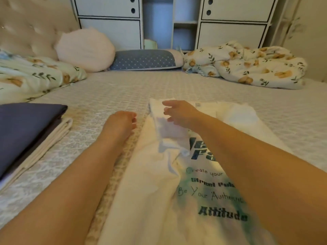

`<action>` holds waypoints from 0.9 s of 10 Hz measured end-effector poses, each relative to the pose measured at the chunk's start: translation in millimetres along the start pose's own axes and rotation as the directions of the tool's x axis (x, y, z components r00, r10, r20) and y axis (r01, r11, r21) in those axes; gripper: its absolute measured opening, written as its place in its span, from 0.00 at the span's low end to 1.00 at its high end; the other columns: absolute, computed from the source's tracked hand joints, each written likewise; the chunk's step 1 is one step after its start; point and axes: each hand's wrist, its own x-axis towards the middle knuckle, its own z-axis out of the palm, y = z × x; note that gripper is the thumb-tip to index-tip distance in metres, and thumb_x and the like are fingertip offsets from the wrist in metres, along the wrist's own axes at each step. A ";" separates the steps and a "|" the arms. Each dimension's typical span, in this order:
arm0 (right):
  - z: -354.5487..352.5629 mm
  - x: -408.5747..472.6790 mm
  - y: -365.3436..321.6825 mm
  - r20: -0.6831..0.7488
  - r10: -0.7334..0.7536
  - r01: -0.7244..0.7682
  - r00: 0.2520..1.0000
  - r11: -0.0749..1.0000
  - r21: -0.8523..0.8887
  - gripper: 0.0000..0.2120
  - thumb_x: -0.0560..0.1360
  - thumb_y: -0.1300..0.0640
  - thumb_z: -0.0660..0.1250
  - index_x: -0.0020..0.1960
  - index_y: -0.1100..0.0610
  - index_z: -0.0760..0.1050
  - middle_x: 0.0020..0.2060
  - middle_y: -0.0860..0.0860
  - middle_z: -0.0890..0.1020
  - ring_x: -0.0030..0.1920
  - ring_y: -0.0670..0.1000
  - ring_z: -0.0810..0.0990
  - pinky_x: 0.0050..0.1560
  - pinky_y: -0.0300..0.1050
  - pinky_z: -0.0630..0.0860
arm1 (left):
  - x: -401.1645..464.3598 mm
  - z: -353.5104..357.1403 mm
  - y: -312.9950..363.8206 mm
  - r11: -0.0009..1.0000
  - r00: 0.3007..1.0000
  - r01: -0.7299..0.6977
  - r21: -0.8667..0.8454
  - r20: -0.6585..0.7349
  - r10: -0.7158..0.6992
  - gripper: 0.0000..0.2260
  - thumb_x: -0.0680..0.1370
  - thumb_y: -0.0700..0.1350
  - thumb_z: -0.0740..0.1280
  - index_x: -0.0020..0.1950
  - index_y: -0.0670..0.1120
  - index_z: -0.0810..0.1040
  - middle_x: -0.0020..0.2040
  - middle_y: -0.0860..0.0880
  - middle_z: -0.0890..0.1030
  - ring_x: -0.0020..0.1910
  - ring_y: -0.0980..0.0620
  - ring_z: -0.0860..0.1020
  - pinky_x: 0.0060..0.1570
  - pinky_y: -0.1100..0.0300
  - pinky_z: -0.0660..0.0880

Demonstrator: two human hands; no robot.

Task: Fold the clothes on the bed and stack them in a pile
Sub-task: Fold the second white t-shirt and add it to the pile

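Observation:
A white T-shirt (152, 183) with green and dark printed lettering lies lengthwise on the bed in front of me, its left side and sleeve folded in over the print. My right hand (178, 112) hovers over the folded sleeve near the collar end, fingers loosely spread, holding nothing. My left hand (120, 124) is just left of the shirt's edge over the bedspread, fingers loosely curled and empty. A pile of folded clothes (30, 131), dark blue on top and cream beneath, sits at the left.
The bed has a pale patterned bedspread (109, 92). A floral duvet (247, 66) is bunched at the far right, another floral cover (31, 75) at the far left. A round white cushion (85, 50) and a blue pillow (143, 59) lie against white cabinets.

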 end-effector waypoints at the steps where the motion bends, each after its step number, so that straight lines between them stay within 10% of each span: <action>1: 32.6 -2.3 33.4 0.113 -0.014 0.088 0.993 0.727 -0.681 0.25 0.82 0.45 0.48 0.76 0.54 0.57 0.75 0.55 0.58 0.75 0.59 0.56 0.71 0.60 0.57 | -1.8 12.8 -18.7 0.899 0.994 -0.103 0.427 0.088 0.072 0.20 0.81 0.51 0.57 0.73 0.49 0.66 0.72 0.46 0.68 0.69 0.46 0.67 0.66 0.56 0.63; 2: 42.9 -4.3 46.6 0.072 -0.046 0.081 0.996 0.771 -0.632 0.26 0.82 0.46 0.46 0.78 0.55 0.52 0.77 0.54 0.52 0.77 0.56 0.48 0.74 0.61 0.47 | -0.7 26.7 -46.7 0.375 0.915 -0.391 0.841 0.398 0.061 0.26 0.82 0.57 0.43 0.79 0.52 0.43 0.79 0.49 0.42 0.77 0.48 0.44 0.73 0.45 0.42; 3: 43.2 -19.0 46.8 -0.028 -0.114 0.083 0.993 0.849 -0.522 0.25 0.83 0.47 0.46 0.77 0.56 0.56 0.77 0.53 0.56 0.76 0.54 0.52 0.75 0.55 0.49 | -6.2 26.4 -51.1 0.306 0.891 -0.449 0.840 0.446 0.083 0.25 0.82 0.58 0.43 0.79 0.54 0.45 0.79 0.51 0.43 0.77 0.49 0.44 0.73 0.45 0.42; 9: 94.6 -332.1 -15.9 0.008 0.090 -0.070 0.996 0.835 -0.546 0.25 0.82 0.46 0.43 0.78 0.49 0.47 0.78 0.48 0.45 0.77 0.50 0.42 0.75 0.52 0.42 | -255.4 -64.6 -67.2 0.504 0.888 -0.361 0.785 0.455 -0.072 0.35 0.76 0.70 0.50 0.78 0.58 0.43 0.78 0.56 0.38 0.76 0.55 0.35 0.73 0.51 0.35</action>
